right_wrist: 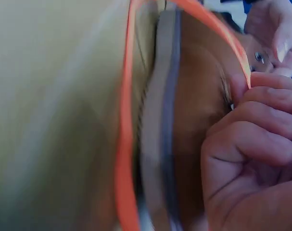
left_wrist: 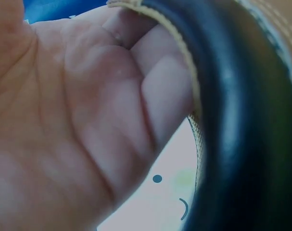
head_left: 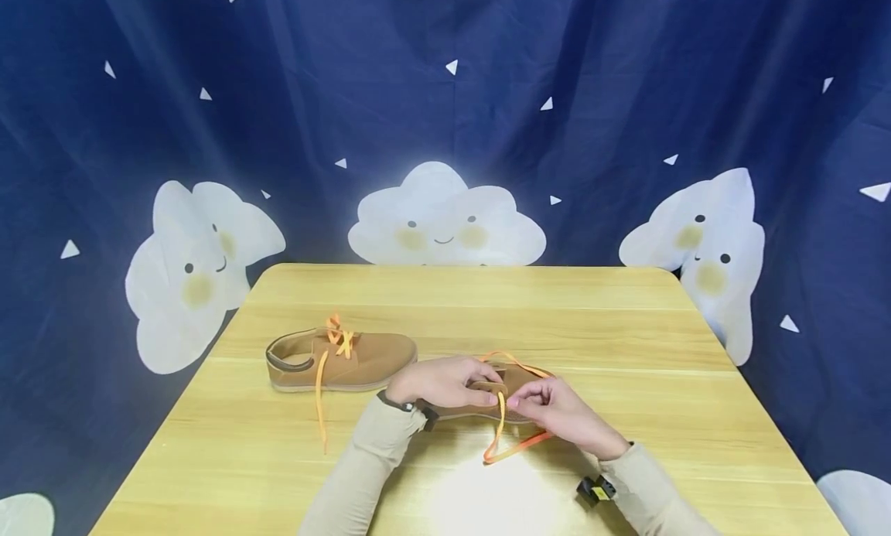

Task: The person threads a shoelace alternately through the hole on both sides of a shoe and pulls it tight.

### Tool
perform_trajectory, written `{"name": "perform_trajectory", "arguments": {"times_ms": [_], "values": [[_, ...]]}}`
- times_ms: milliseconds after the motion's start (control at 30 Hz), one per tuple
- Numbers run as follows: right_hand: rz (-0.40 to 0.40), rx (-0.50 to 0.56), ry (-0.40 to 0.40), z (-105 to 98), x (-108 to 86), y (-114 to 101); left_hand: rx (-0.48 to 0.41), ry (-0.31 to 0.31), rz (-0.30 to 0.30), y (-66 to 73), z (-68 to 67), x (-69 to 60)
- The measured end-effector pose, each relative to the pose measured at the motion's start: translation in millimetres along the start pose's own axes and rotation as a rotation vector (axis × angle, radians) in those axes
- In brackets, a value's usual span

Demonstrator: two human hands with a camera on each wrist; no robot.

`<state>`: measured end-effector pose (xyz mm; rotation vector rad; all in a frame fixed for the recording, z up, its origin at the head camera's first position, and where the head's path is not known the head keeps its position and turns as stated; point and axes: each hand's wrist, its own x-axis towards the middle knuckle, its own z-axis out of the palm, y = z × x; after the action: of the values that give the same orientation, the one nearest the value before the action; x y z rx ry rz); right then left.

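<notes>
In the head view a brown shoe lies on the table, toe to the right, between both hands. My left hand grips its eyelet flap, with fingers reaching into the opening. Up close in the left wrist view, the left palm lies beside the shoe's dark padded collar. My right hand pinches an orange shoelace near the eyelets. From the right wrist, the lace loops past the shoe's pale sole, and a metal eyelet shows near the left fingers.
A second brown shoe stands to the left, with orange lace hanging from it onto the wooden table. Behind the table hangs a dark blue curtain with cloud prints. A small black device is at the right wrist.
</notes>
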<state>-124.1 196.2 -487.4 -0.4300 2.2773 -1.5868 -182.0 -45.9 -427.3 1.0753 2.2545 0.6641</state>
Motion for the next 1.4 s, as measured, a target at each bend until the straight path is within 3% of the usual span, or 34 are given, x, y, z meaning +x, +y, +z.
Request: {"name": "perform_trajectory", "arguments": {"times_ms": [133, 300, 467, 633, 833, 967, 1067, 1133, 1300, 1400], "values": [[-0.174, -0.284, 0.169, -2, 0.2, -1, 0.013, 0.018, 0.013, -1.5, -1.0, -1.2], [-0.284, -0.531, 0.209, 2, 0.2, -1, 0.005, 0.038, 0.037, -4.0, -1.0, -1.0], [-0.323, -0.568, 0.190, 2, 1.8, -4, -0.027, 0.058, 0.049, -5.3, -1.0, -0.8], [-0.311, -0.581, 0.143, 1, 2.9, -8, -0.144, 0.126, 0.050, -4.2, -1.7, -3.5], [-0.267, -0.594, 0.143, 1, 2.7, -9, -0.326, 0.219, 0.121, -1.9, -5.5, -6.4], [-0.267, -0.598, 0.134, -1, 4.2, -9, -0.389, 0.274, 0.164, 7.4, -9.6, -11.8], [-0.265, -0.551, 0.125, -3, 5.7, -10, -0.410, 0.323, 0.193, 14.6, -12.5, -15.6], [-0.260, -0.455, 0.129, -5, 7.3, -12, -0.392, 0.341, 0.219, 16.8, -13.2, -16.6], [-0.279, -0.077, 0.162, -8, 13.5, -27, -0.217, 0.375, 0.241, 17.9, -14.1, -15.9], [-0.289, 0.033, 0.200, -10, 16.5, -35, -0.142, 0.389, 0.223, 16.5, -15.4, -15.5]]}}
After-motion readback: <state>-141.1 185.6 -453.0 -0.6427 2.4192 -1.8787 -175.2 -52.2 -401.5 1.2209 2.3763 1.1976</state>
